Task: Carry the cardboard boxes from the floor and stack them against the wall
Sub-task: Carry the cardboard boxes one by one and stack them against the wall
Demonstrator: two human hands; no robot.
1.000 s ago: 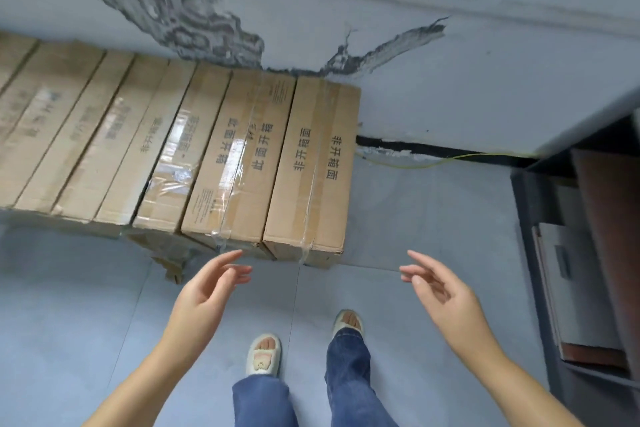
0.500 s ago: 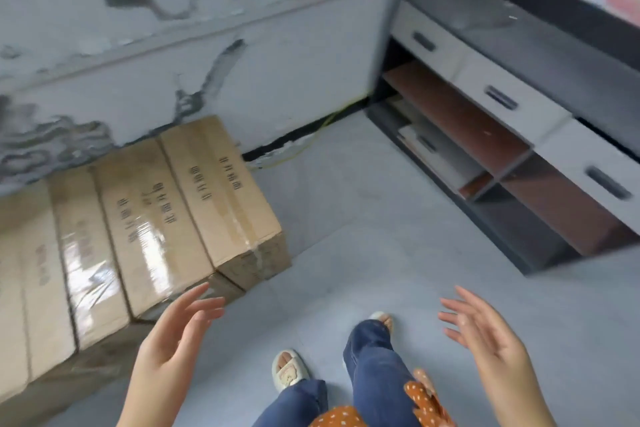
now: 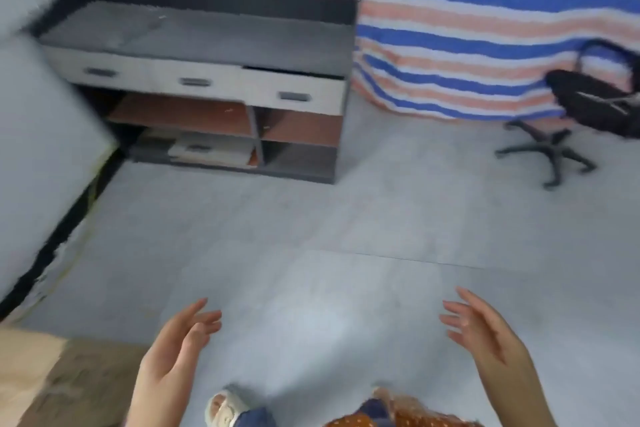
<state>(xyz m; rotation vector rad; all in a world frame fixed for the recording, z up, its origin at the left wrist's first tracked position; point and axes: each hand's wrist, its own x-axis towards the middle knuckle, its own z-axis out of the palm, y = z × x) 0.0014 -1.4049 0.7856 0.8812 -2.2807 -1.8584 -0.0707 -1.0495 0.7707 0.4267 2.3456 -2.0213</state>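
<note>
Grey floor (image 3: 311, 218); cardboard box (image 3: 52, 381) beside left grip (image 3: 173, 354); both grips spread, empty.

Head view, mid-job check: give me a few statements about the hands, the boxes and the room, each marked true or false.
1. Both hands hold a cardboard box. False: the left hand and the right hand are open and hold nothing.
2. A brown cardboard box shows only at the lower left corner. True.
3. The grey cabinet with three pale drawers stands against the left wall. True.
4. The black swivel office chair lies tipped over in front of the cabinet. False: it stands on its star base at the far right, by the blue, orange and white striped tarpaulin.
5. Boxes lie on the pale grey tiled floor ahead. False: none shows there.
</note>
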